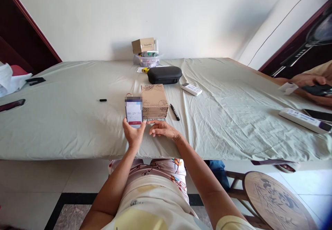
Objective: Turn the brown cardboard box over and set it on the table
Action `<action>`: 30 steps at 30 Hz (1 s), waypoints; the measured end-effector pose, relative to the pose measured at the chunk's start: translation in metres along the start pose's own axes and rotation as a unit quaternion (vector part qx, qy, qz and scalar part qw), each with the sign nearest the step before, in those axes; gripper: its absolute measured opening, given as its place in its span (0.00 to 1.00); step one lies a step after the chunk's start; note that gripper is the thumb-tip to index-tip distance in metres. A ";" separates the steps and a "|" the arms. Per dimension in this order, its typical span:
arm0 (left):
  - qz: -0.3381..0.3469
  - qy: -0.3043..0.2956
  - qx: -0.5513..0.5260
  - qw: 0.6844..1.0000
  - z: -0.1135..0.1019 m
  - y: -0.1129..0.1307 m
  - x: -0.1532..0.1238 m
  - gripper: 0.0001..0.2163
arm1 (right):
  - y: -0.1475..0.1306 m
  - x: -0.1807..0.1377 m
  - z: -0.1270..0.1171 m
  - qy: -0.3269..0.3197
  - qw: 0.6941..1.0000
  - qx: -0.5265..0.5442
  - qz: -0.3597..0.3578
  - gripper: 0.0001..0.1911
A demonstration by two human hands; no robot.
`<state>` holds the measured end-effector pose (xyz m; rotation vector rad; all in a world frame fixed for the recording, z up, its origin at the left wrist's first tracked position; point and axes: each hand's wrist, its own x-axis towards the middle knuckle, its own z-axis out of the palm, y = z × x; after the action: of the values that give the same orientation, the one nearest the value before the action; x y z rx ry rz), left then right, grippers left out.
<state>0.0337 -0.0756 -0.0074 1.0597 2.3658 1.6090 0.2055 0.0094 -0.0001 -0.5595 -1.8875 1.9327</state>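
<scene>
My left hand [134, 133] grips a smartphone [134, 112] by its lower end; its lit screen shows a timer and a red bar, and its top is blurred out. My right hand [163, 130] is beside it with the fingers loosely stretched, holding nothing, the index finger pointing toward the phone's lower right corner. Just beyond my right hand lies a cardboard box [155, 97] with dark drawings on its top and front. To the right of the box rests a black marker [175, 112] without its cap. The black cap [103, 100] lies apart, left of the phone.
Behind the box sit a black zip case [164, 74], a white remote-like device [191, 89] and a plastic basket [149, 61] under a small carton [143, 45]. Another person's hands [311, 81] are at the right edge, near a longer white device [304, 120]. A round stool [277, 199] stands below right.
</scene>
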 end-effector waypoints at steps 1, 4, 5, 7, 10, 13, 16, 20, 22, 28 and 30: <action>-0.006 0.002 0.032 0.999 -0.008 -0.006 0.013 0.42 | 0.000 -0.001 -0.004 0.037 0.999 0.008 -0.016 0.29; -0.022 -0.003 0.147 0.989 -0.034 -0.025 0.053 0.40 | 0.002 -0.002 -0.016 0.201 0.975 0.030 -0.095 0.25; -0.025 -0.009 0.185 0.982 -0.042 -0.031 0.064 0.39 | 0.003 -0.001 -0.020 0.266 0.956 0.030 -0.124 0.23; -0.032 -0.011 0.247 0.968 -0.056 -0.043 0.081 0.36 | 0.005 0.000 -0.029 0.391 0.905 0.009 -0.165 0.20; -0.040 -0.020 0.311 0.949 -0.068 -0.056 0.094 0.32 | 0.008 -0.001 -0.043 0.534 0.825 -0.089 -0.163 0.16; -0.064 -0.047 0.342 0.937 -0.073 -0.063 0.099 0.32 | 0.013 -0.006 -0.056 0.598 0.755 -0.254 -0.087 0.14; -0.087 -0.095 0.351 0.927 -0.075 -0.064 0.103 0.34 | 0.020 -0.010 -0.064 0.574 0.715 -0.398 0.015 0.15; -0.057 -0.111 0.349 0.929 -0.077 -0.062 0.103 0.40 | 0.026 -0.010 -0.065 0.526 0.708 -0.464 0.077 0.16; -0.002 -0.110 0.318 0.942 -0.072 -0.056 0.101 0.42 | 0.025 -0.009 -0.064 0.527 0.704 -0.467 0.089 0.18; 0.119 -0.223 -0.001 0.968 -0.015 -0.020 0.088 0.40 | 0.023 -0.011 -0.064 0.564 0.677 -0.451 0.140 0.24; 0.087 -0.264 -0.074 0.958 0.010 -0.009 0.081 0.44 | 0.022 -0.014 -0.066 0.582 0.666 -0.445 0.143 0.25</action>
<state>-0.0276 -0.0218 0.0048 1.4745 1.8200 1.3063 0.2519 0.0573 -0.0235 -1.8653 -1.6058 0.1832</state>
